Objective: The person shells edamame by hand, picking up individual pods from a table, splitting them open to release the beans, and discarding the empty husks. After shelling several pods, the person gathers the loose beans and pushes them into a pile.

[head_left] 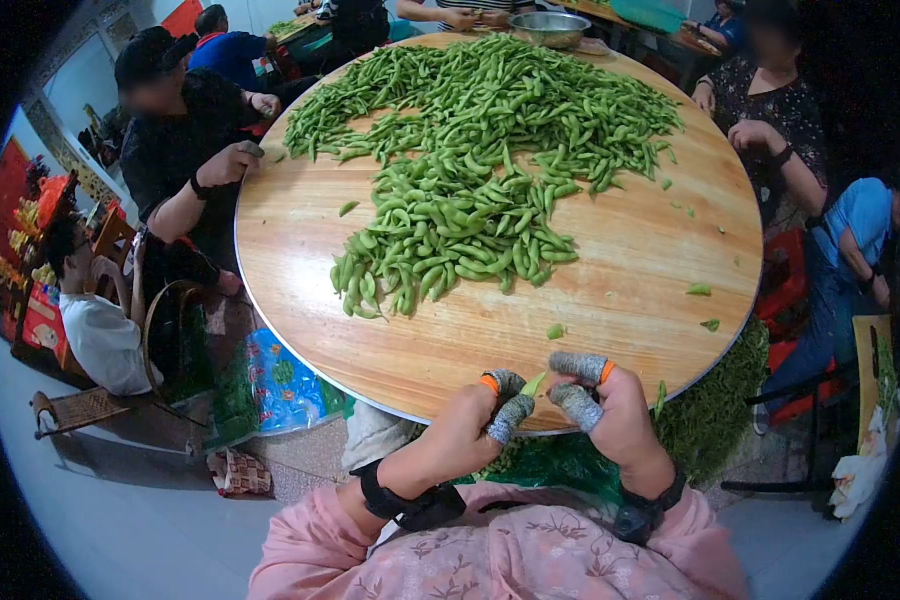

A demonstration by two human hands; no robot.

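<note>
My left hand (467,428), with grey finger cots on its thumb and finger, pinches a green soybean pod (533,384) at the table's near edge. The pod's tip points toward my right hand (610,405), which also wears grey finger cots. Its thumb and finger are curled but slightly apart, close beside the pod. A large heap of soybean pods (470,220) covers the middle and far side of the round wooden table (300,260).
A metal bowl (550,30) stands at the far rim. Other people sit around the table, one hand (232,163) resting at its left edge. Below me are a green plastic bag (560,465) and a pile of green trimmings (715,420). A few loose pods (698,289) lie at right.
</note>
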